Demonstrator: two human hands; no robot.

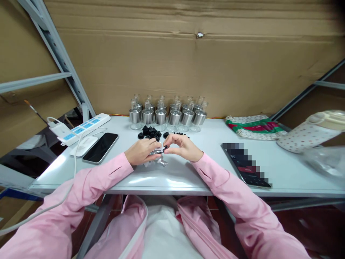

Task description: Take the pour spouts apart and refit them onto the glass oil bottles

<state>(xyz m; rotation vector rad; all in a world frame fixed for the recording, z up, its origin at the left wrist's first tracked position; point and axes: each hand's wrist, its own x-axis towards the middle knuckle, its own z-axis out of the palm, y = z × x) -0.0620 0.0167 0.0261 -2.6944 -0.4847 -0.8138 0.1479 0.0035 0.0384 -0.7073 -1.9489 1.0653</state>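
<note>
Above the middle of the table, my two hands meet over small parts. My left hand (144, 151) is closed around a small silvery metal piece (159, 149). Between thumb and forefinger, my right hand (184, 147) pinches a small black part (165, 147) against the end of that piece. More shiny silvery pieces (162, 162) lie on the table beneath my left hand, their shape partly hidden. Just beyond the hands sits a loose pile of black stoppers (149, 131). Behind it, glass bottles with metal sleeves (161, 117) stand upright in two rows.
To the left are a power strip (84, 127), a white charger pad (84, 146) and a phone (101, 148); a white cable crosses my left sleeve. On the right lie a dark flat package (245, 165), a patterned cloth bag (254, 126) and a dotted jug (307, 131). Cardboard (188, 64) walls the back.
</note>
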